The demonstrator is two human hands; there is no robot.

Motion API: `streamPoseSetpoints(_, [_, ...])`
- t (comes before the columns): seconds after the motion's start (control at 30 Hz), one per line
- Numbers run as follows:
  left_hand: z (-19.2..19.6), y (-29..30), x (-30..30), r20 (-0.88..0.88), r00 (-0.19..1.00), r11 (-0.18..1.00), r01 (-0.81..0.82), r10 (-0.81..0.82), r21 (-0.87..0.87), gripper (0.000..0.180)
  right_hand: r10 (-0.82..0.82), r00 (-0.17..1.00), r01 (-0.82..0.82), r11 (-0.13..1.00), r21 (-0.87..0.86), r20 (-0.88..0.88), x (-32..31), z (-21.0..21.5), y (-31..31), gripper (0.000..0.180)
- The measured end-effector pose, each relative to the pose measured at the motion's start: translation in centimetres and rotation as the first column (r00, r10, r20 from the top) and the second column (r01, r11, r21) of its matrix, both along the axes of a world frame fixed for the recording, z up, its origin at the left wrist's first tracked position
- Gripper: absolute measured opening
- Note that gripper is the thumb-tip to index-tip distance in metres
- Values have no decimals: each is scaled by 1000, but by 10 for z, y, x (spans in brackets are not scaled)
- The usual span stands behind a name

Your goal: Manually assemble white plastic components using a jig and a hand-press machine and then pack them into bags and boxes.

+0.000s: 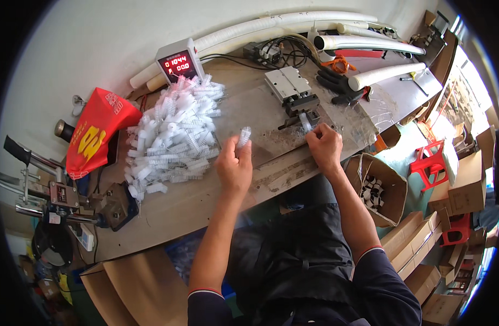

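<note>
My left hand (pixel 234 165) pinches a small white bristled brush piece (pixel 244 136) upright between thumb and fingertips, above the table. To the right, my right hand (pixel 324 145) has its fingers closed on the near end of another white brush piece (pixel 305 123), which lies at the jaws of a metal clamping fixture (pixel 293 89). The fingers partly hide that piece's near end. Left of my left hand, a large heap of similar white brush pieces (pixel 176 133) covers the table.
Behind the heap stands a counter box with a red display (pixel 180 64). A red bag (pixel 100 133) and a metal press (pixel 70 204) are at the left. Long white tubes (pixel 271 24), cables and a black glove (pixel 336 86) lie along the back. An open carton (pixel 388 214) stands beside the table's right edge.
</note>
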State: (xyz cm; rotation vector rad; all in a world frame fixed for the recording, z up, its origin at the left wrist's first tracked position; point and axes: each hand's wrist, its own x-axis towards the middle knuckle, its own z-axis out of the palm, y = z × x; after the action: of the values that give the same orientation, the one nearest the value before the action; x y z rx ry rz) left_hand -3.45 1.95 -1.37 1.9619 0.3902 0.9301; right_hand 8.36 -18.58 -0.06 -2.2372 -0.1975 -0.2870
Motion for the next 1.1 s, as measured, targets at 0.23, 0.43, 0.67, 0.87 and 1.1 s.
streamPoseSetpoints(0.23, [3, 0, -1, 9, 1000, 1000, -24, 24, -10, 17, -3, 1000, 3, 1000, 8, 28, 1, -3, 0, 19])
streamPoseSetpoints(0.43, [5, 0, 0, 63, 998, 996, -29, 23, 87, 18, -25, 999, 25, 1000, 0, 33, 1, -1, 2, 21])
streamPoseSetpoints(0.67, [0, -1, -4, 0, 999, 996, -47, 47, 82, 15, -37, 997, 34, 999, 42, 65, 1, -2, 4, 28])
streamPoseSetpoints(0.87, [8, -11, -4, -76, 996, 992, -46, 55, 120, 15, -40, 999, 37, 996, 80, 37, 1, 0, -2, 30])
streamPoseSetpoints(1.1, [23, -37, 23, -164, 987, 989, 23, 1, 147, 16, -31, 998, 23, 992, 125, 55, 3, 0, -3, 32])
